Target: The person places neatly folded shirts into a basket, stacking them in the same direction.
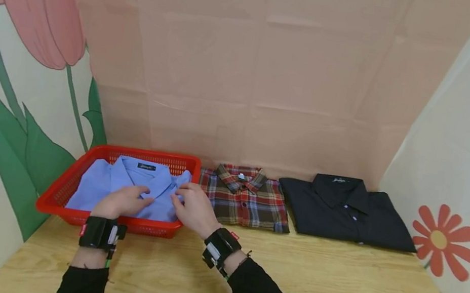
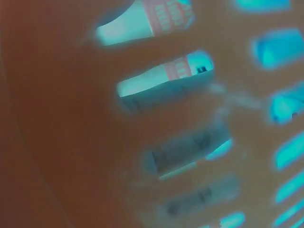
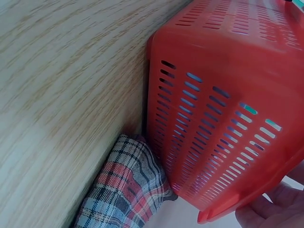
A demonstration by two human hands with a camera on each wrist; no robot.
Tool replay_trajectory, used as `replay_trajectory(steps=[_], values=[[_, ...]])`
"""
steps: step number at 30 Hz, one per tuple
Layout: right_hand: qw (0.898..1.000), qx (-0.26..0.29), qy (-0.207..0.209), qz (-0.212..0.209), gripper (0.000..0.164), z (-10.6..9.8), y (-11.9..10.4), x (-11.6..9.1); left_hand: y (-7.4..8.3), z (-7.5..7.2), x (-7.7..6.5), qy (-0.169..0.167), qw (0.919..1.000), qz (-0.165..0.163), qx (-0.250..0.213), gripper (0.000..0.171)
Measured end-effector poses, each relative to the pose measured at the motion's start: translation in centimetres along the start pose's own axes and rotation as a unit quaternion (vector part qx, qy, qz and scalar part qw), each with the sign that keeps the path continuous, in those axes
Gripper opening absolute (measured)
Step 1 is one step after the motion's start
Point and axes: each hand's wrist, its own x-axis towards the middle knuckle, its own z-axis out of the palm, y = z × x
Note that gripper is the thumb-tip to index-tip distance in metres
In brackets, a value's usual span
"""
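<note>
A folded light blue shirt (image 1: 95,183) lies collar up in a red slotted basket (image 1: 157,154) at the left of the table. Over the shirt's front is my left hand (image 1: 122,200), its fingers loosely bent and thumb apart. My right hand (image 1: 197,209) reaches over the basket's right rim, with fingers and thumb spread apart near the shirt's right edge. In the right wrist view, the fingers (image 3: 268,209) of that hand show beside the rim. The left wrist view holds only a blurred close-up of the basket wall (image 2: 137,111); the left hand is hidden there.
A folded plaid shirt (image 1: 253,206) lies directly right of the basket, and a folded black shirt (image 1: 344,215) beyond it. Behind them rises a pinkish-brown backdrop (image 1: 248,92). Bare wood tabletop (image 1: 310,281) extends in front.
</note>
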Motion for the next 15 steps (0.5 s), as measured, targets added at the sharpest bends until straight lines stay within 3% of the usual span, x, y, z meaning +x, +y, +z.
replay_trajectory(steps=[8, 15], values=[[1.000, 0.006, 0.004, 0.001, 0.029, -0.1, 0.1, 0.0, 1.8, 1.4, 0.1, -0.026, 0.9992, 0.029, 0.003, 0.057], [1.000, 0.022, -0.005, 0.017, 0.036, -0.3, 0.1, -0.3, 2.9, 1.9, -0.3, -0.020, 0.9992, 0.034, 0.010, 0.058]])
